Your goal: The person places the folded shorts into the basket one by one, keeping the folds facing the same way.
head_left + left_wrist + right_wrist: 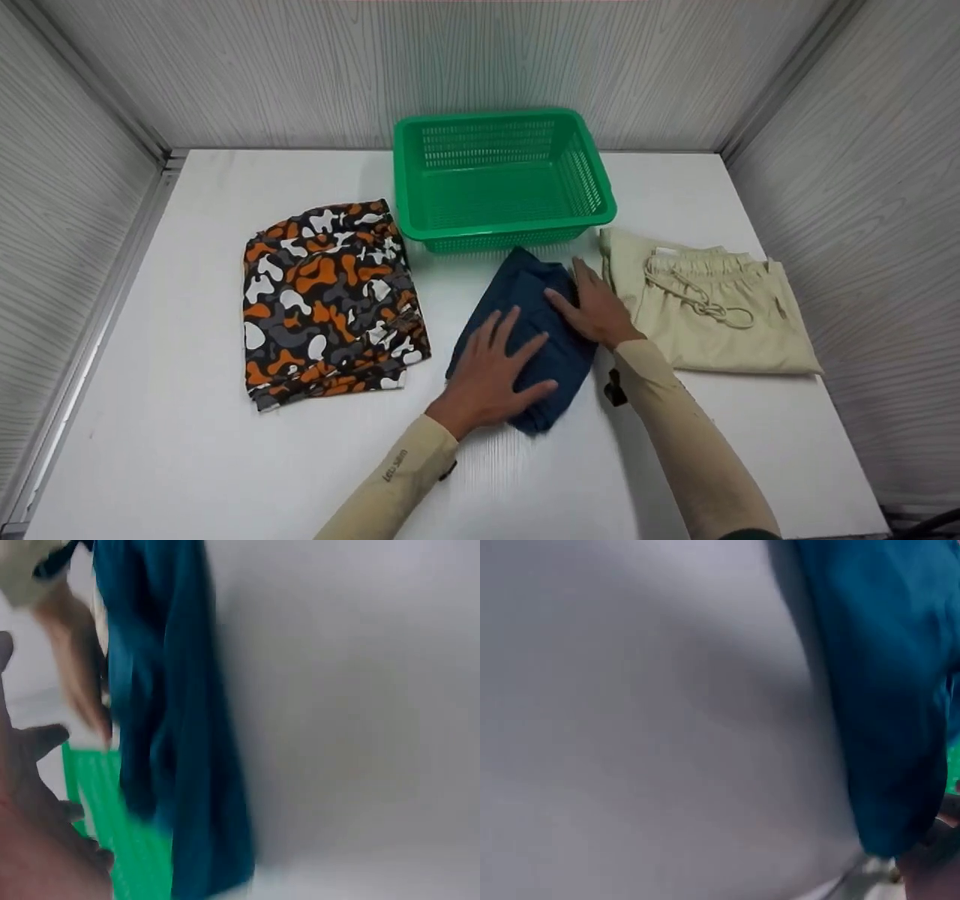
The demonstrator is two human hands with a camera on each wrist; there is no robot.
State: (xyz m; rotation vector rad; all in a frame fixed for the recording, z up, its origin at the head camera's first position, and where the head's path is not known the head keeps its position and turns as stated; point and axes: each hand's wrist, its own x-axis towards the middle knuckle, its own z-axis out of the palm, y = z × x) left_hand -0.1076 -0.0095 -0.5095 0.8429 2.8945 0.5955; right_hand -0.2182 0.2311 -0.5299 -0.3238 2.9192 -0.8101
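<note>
A folded dark blue garment point(551, 319) lies slantwise on the white table, its top corner close to the basket. My left hand point(487, 375) is over its left side, fingers spread and straight; in the left wrist view those fingers point(45, 741) look apart from the cloth. At the garment's upper right edge is my right hand point(600, 311), fingers extended along the edge and thumb over the top. The right wrist view shows the blue cloth point(885, 705) with only a bit of the right hand point(934, 862) in the lower corner.
A green plastic basket point(506, 229) with nothing in it stands behind the garment. Folded camouflage-patterned cloth point(330, 300) in orange, black and white lies to the left. Folded beige drawstring pants point(720, 330) lie to the right. Grey wood-grain panels point(300, 75) enclose the table.
</note>
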